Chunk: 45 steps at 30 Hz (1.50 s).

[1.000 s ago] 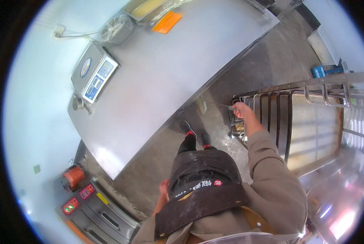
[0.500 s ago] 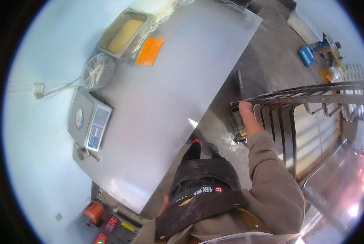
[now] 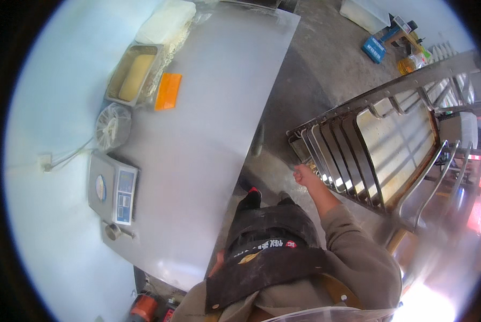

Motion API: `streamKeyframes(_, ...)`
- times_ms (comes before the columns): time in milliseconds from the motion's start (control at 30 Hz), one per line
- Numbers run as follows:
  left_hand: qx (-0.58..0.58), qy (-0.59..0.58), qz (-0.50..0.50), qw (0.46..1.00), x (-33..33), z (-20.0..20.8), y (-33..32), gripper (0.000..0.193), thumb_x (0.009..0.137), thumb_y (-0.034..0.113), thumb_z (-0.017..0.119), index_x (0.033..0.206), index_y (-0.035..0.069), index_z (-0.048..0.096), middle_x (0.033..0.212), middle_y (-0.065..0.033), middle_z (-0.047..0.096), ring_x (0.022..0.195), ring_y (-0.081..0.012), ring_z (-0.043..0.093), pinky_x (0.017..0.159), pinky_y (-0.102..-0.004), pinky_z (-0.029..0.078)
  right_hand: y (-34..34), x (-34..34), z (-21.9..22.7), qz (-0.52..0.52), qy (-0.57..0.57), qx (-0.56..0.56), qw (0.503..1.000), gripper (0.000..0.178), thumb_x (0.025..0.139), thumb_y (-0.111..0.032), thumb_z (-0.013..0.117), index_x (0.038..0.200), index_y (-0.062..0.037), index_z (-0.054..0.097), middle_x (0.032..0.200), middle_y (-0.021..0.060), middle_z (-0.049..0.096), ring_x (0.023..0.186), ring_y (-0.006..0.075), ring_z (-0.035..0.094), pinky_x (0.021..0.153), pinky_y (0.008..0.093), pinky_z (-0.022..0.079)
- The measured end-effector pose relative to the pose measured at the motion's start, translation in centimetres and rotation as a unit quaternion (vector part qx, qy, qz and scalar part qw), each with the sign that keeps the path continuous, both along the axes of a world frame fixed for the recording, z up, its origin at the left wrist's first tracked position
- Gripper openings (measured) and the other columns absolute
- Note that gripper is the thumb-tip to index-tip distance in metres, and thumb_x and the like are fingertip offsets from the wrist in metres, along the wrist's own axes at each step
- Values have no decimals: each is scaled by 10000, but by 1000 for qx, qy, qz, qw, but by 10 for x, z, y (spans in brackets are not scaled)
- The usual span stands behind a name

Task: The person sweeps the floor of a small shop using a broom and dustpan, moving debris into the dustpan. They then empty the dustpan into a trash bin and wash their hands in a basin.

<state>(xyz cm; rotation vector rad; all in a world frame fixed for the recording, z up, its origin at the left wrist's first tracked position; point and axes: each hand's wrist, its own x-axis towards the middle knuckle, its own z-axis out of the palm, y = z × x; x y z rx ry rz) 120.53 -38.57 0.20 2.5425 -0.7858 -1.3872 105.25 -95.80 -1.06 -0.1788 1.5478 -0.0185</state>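
My right hand point(image 3: 303, 175) is reached out in front of the near left end of a metal tray rack point(image 3: 380, 91). Its fingers are curled in, and no held thing shows in them. Several baking trays point(image 3: 399, 145) stand in the rack, their dark edges side by side; the nearest has a pale, stained surface. My left hand point(image 3: 218, 264) hangs low beside the dark apron point(image 3: 275, 231). Only a sliver of it shows past the sleeve, so its fingers are hidden.
Left of me stretches a metal worktable point(image 3: 197, 139). Along its wall side are a scale point(image 3: 114, 188), a metal scoop point(image 3: 114, 232), a plastic bag point(image 3: 113, 127), a pan of pale dough point(image 3: 134, 78) and an orange scraper point(image 3: 168, 91). A blue box point(image 3: 373, 50) sits on the far floor.
My right hand has let go of the rack's end and drawn back toward me. The rack now stands at a different angle in view, and the view has shifted right.
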Motion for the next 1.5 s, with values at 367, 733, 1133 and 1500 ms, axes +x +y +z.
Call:
streamKeyframes(367,-18,-6,155,988,-202,15,47,238,831,262,575,885,41,643,802,-165,641,751,-356,636,627,-454,487,93,-76,-14,251,93,-289,919,189,840,-132,557,1021,-84,580,843,124,638,648,220,606,502,368,446)
streamKeyframes(733,-5,-23,272,962,-424,49,104,244,842,266,568,884,39,646,784,-161,641,727,-335,635,612,-439,486,121,-209,-59,73,-46,-84,993,141,860,-195,588,828,-100,490,589,82,492,411,144,434,348,278,283)
streamKeyframes(1133,-18,-14,292,956,-560,43,186,251,855,269,560,884,36,650,764,-155,640,700,-313,633,595,-423,486,205,-309,35,42,-46,-37,997,139,895,-177,531,857,-65,457,591,60,435,417,151,368,350,263,251)
streamKeyframes(1500,-2,-11,278,961,-657,41,254,259,866,272,552,884,34,654,746,-151,639,675,-292,632,580,-408,485,233,-395,-67,-67,-134,142,979,127,903,-160,531,945,-90,434,712,81,473,483,133,397,398,249,279)
